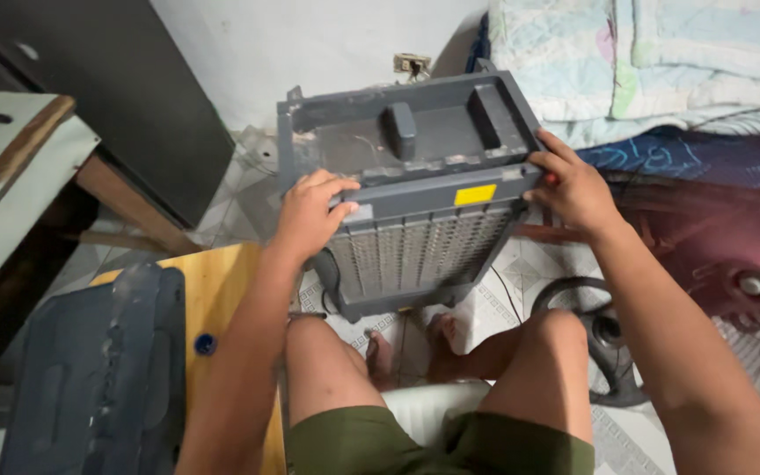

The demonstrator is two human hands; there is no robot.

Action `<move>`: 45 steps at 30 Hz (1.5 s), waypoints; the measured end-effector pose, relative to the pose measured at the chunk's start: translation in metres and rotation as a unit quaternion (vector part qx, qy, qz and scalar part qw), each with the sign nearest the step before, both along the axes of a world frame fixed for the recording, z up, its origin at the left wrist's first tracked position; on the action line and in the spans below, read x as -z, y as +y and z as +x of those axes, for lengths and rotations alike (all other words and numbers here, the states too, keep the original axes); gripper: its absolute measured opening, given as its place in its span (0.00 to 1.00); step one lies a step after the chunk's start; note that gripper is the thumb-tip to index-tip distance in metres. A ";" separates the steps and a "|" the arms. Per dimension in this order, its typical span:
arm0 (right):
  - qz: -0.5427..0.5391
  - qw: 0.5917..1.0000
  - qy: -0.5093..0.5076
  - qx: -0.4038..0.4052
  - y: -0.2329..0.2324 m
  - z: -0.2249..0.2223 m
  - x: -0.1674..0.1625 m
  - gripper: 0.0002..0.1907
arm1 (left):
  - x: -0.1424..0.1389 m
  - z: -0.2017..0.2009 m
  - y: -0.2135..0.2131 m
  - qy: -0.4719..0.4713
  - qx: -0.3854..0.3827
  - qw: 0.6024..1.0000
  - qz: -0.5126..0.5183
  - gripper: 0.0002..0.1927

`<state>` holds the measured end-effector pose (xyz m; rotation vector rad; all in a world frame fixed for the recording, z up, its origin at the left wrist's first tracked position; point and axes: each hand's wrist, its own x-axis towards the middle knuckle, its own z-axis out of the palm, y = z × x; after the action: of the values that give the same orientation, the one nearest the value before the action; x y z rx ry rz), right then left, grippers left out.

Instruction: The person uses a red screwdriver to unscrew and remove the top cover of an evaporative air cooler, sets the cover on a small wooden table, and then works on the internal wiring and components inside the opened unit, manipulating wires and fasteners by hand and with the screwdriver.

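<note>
Clearly gripped at both top corners: left hand (310,215) and right hand (573,189) curled around grey cooler housing (420,189), upright on tiled floor (521,277) between knees. Could tip onto bare feet (415,347) if either hold slips.

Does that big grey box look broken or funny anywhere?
Yes. The grey box has its top open, showing a dusty inside. A matching grey panel lies apart on the wooden board by the left hand.

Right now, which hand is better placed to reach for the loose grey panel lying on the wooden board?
Left. The left hand grips the grey housing on the side where the grey panel lies; the right hand would have to cross over.
</note>
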<state>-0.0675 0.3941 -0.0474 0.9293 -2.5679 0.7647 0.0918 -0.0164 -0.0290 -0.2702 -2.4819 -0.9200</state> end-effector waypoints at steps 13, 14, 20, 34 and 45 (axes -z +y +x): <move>0.035 0.990 0.070 0.119 -0.005 0.023 0.007 0.36 | 0.019 -0.005 -0.054 0.130 0.024 0.990 -0.048 0.10; 0.034 0.990 0.069 0.119 -0.006 0.024 0.008 0.35 | 0.024 -0.004 -0.053 0.113 0.011 0.993 -0.042 0.12; 0.038 0.987 0.073 0.137 -0.007 0.013 0.009 0.34 | 0.036 0.010 -0.020 0.129 -0.025 0.991 -0.013 0.16; 0.084 0.978 -0.021 0.192 -0.009 -0.033 0.010 0.45 | 0.016 0.024 0.002 0.099 0.034 0.992 0.069 0.05; -0.098 0.990 -0.038 0.095 -0.084 0.060 0.045 0.50 | 0.050 -0.054 -0.066 0.033 -0.091 0.992 -0.076 0.18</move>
<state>-0.0074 0.3096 -0.0925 0.5979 -2.5414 0.9889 0.0374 -0.0822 -0.0794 -0.1199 -2.4699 -0.6395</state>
